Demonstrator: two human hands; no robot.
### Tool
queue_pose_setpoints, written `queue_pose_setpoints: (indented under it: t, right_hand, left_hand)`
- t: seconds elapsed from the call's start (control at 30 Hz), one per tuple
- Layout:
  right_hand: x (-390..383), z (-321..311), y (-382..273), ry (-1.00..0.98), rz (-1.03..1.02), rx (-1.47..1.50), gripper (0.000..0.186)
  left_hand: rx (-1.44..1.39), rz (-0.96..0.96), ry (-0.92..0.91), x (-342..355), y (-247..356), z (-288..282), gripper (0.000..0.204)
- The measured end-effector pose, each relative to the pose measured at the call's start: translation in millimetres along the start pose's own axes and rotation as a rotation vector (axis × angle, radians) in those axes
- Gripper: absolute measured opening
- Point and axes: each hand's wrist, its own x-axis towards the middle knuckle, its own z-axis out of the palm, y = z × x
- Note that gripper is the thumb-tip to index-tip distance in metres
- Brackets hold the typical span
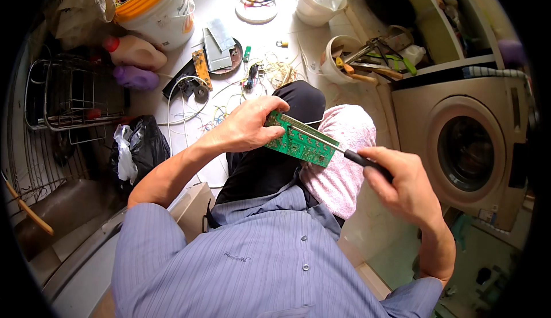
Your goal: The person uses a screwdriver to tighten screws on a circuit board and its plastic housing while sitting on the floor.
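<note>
A green circuit board (310, 149) lies slanted above my knees. My left hand (249, 124) grips its left end, thumb on the face and fingers curled round the edge. In my right hand (402, 183) is a screwdriver (363, 160) with a black handle. Its thin metal shaft lies across the board's face, pointing up and left toward my left hand. Whether the tip touches the board I cannot tell. A pink towel (344, 189) covers my right knee beneath the board.
Loose wires (281, 72) and an orange-brown metal strip (202, 67) lie on the floor ahead. A tool bucket (333, 68) stands beyond my right knee, beside a washing machine (425, 140). To the left are a black bag (150, 143), a purple bottle (136, 77) and a wire rack (69, 103).
</note>
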Motion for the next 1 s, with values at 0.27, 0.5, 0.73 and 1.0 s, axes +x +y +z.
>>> queue_pose_setpoints:
  t: [0.27,0.5,0.73,1.0]
  right_hand:
    - [-17,12,-21,-0.151,-0.021,-0.157,0.042]
    - [-17,7,-7,-0.147,0.351,0.34,0.04]
    - [-18,11,18,-0.188,0.628,0.837,0.042]
    - [-38,19,39,-0.169,0.64,0.862,0.038]
  left_hand:
    - [-0.103,-0.177,-0.286,1,0,-15,0.034]
    - [-0.032,-0.08,-0.092,-6,9,13,0.035]
    - [0.121,0.009,-0.022,-8,11,20,0.034]
    - [0.19,0.078,-0.049,-5,18,39,0.034]
